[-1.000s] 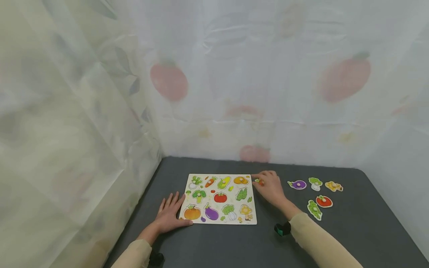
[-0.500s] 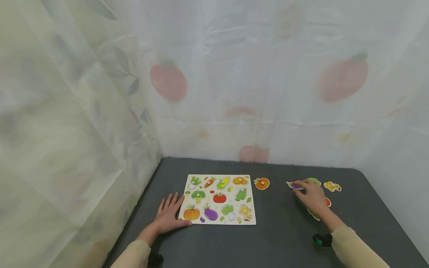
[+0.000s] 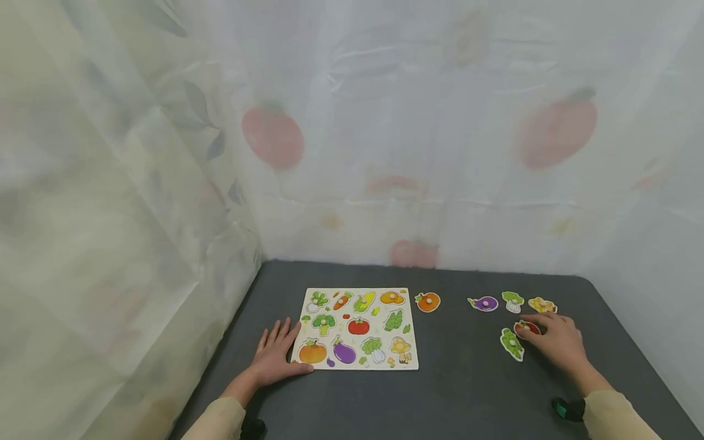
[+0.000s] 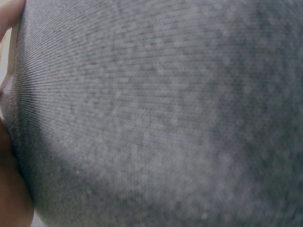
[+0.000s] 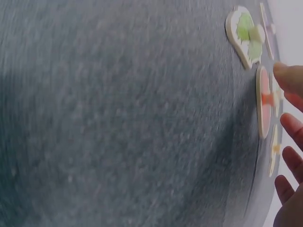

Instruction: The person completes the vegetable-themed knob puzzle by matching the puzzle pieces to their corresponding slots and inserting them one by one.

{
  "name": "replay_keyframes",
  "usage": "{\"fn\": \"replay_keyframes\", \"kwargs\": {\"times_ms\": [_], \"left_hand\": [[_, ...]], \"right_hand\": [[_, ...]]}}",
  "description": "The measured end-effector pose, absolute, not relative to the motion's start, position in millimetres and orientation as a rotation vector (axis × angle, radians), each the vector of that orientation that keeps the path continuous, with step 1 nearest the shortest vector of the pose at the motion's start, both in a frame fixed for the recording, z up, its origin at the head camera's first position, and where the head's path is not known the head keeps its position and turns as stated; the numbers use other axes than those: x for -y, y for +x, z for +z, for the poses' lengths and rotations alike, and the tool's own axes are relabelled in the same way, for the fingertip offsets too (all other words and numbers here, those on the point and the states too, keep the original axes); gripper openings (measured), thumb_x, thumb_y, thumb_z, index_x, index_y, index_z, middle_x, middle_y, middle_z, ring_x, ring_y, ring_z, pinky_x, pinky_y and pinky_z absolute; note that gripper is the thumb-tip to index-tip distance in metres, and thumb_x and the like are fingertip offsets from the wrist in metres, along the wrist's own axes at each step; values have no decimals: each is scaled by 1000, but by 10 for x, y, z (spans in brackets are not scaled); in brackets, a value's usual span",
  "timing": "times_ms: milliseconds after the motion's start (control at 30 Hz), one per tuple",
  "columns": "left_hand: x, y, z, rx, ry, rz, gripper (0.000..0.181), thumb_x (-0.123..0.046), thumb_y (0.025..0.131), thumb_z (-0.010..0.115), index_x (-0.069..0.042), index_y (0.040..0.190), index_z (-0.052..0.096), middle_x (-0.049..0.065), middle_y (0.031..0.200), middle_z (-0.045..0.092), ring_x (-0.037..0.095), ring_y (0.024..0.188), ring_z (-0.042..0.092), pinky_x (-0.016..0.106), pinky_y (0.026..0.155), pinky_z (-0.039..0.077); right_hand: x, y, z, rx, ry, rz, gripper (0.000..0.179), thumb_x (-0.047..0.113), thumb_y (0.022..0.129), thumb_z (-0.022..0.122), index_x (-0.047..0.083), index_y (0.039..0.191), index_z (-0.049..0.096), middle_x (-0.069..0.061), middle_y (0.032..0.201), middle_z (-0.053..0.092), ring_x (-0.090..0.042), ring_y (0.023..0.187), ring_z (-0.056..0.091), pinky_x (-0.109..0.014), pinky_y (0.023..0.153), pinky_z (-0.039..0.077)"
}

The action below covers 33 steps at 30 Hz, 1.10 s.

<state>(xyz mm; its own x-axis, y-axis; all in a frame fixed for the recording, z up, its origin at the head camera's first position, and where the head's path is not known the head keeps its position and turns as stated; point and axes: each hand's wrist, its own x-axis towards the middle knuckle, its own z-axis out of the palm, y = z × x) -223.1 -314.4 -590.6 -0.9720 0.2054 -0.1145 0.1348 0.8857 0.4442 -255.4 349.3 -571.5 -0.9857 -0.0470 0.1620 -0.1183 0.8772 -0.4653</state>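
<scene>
A white puzzle board (image 3: 356, 313) with pictured vegetables lies on the dark table. My left hand (image 3: 275, 354) rests at its left edge with fingers spread, the thumb along the lower left corner. At the right, my right hand (image 3: 561, 343) reaches over the tomato puzzle piece (image 3: 526, 330), thumb and forefinger on either side of its knob. In the right wrist view the fingers (image 5: 292, 126) stand apart near the tomato piece's edge and knob. The pea-pod piece (image 3: 512, 345) lies just left of it.
An eggplant piece (image 3: 484, 304), a bok choy piece (image 3: 513, 301) and a mushroom piece (image 3: 542, 305) lie behind the right hand. The pumpkin piece (image 3: 428, 301) sits beside the board's upper right corner. A patterned curtain (image 3: 341, 232) borders the back of the grey tabletop (image 3: 440, 400).
My right hand let go of the pumpkin piece beside the board, then moved right past the eggplant piece to the tomato piece. The left hand stayed on the board's edge.
</scene>
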Motion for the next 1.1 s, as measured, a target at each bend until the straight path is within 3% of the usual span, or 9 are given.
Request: {"fn": "replay_keyframes", "kwargs": {"times_ms": [133, 333, 533, 833, 1100], "left_hand": [[3137, -2221, -5882, -2897, 268, 647, 117, -76, 78, 70, -15, 166, 21, 19, 170, 10, 45, 155, 0, 65, 119, -6], [3123, -2205, -5868, -2906, 274, 662, 117, -73, 77, 73, -13, 165, 23, 22, 169, 13, 48, 154, 3, 67, 118, -3], [3126, -2226, -5873, -2900, 266, 602, 118, -78, 78, 69, -16, 166, 20, 19, 170, 10, 45, 155, 1, 65, 119, -3], [3128, -2216, -5892, -2907, 266, 660, 118, -74, 78, 72, -15, 165, 22, 21, 169, 11, 46, 154, 3, 65, 119, -3], [3126, -2230, -5873, -2899, 269, 602, 117, -77, 79, 69, -17, 166, 19, 18, 170, 9, 44, 155, 0, 65, 119, -4]], "right_hand": [[-3584, -2560, -5761, 2924, 90, 708, 60, 55, 93, 70, 3, 123, 73, -38, 135, 50, -64, 119, 35, -78, 85, 27], [-3640, -2576, -5782, 2911, 52, 750, 51, 49, 94, 71, 4, 117, 76, -36, 131, 52, -62, 117, 35, -75, 84, 29], [-3651, -2573, -5760, 2933, 13, 851, 51, 46, 97, 70, 0, 117, 73, -37, 132, 49, -63, 120, 31, -76, 87, 27], [-3640, -2579, -5723, 2962, -15, 919, 54, 48, 100, 63, -2, 119, 71, -39, 137, 44, -65, 124, 26, -78, 91, 22], [-3625, -2559, -5723, 2958, -10, 892, 51, 45, 101, 63, -2, 118, 72, -39, 134, 47, -64, 121, 29, -77, 88, 25]]}}
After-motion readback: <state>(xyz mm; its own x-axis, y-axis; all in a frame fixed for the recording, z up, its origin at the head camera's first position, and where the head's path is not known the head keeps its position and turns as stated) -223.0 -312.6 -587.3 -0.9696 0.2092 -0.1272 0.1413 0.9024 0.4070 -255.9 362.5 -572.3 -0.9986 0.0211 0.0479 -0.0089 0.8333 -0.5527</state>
